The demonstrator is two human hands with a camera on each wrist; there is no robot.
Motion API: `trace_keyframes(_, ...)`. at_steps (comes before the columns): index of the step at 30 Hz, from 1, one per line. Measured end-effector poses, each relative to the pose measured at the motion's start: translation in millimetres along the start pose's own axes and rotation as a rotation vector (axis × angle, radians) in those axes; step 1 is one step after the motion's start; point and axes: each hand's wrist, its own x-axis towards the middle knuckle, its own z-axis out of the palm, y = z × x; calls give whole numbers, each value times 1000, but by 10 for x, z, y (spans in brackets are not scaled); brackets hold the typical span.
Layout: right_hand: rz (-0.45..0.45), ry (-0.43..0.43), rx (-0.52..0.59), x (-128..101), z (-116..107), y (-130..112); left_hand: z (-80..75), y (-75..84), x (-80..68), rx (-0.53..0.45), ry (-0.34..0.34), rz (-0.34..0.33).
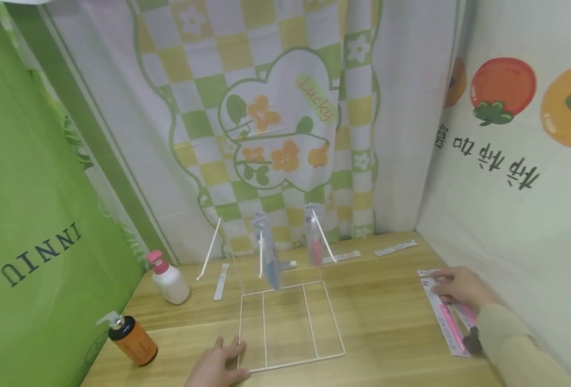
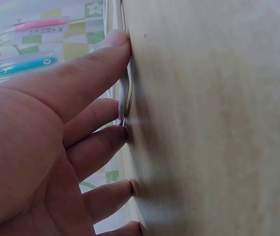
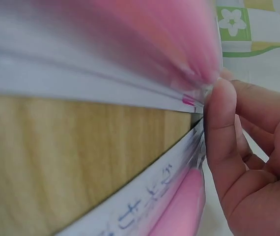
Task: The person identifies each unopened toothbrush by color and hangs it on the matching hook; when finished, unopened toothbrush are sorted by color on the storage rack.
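Observation:
A white wire rack point(image 1: 290, 364) stands on the table, with a blue packaged toothbrush point(image 1: 272, 266) and a pink packaged toothbrush point(image 1: 316, 250) hanging from its hooks. At the front left corner of its base, my left hand point(image 1: 216, 365) touches the wire with fingers spread; its thumb point(image 2: 118, 39) presses on the wire. At the table's right side, my right hand point(image 1: 464, 287) pinches the end of a pink packaged toothbrush point(image 3: 164, 34) between thumb and fingers. Another pink packaged toothbrush point(image 1: 452, 328) lies under that hand on the table.
A white pump bottle point(image 1: 171, 282) with a pink top and an orange-labelled pump bottle point(image 1: 137, 344) stand at the left. Thin flat strips, such as a back strip point(image 1: 395, 248) and a left strip point(image 1: 221, 281), lie around the rack. A cloth wall point(image 1: 508, 226) borders the right edge.

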Motion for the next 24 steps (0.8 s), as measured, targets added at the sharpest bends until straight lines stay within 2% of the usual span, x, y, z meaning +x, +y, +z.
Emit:
trace_keyframes(10, -20, 5, -37, -3, 2, -68, 18, -20, 9, 3, 17, -30)
trace_keyframes(16, -81, 8, -108, -45, 4, -159, 44, -37, 11, -7, 22, -23)
trace_keyframes(20, -109, 18, -181, -61, 5, -183, 49, -31, 13, -14, 13, -46)
trace_keyframes(24, -117, 30, -202, -81, -1, -197, 45, -26, 16, -14, 14, -54)
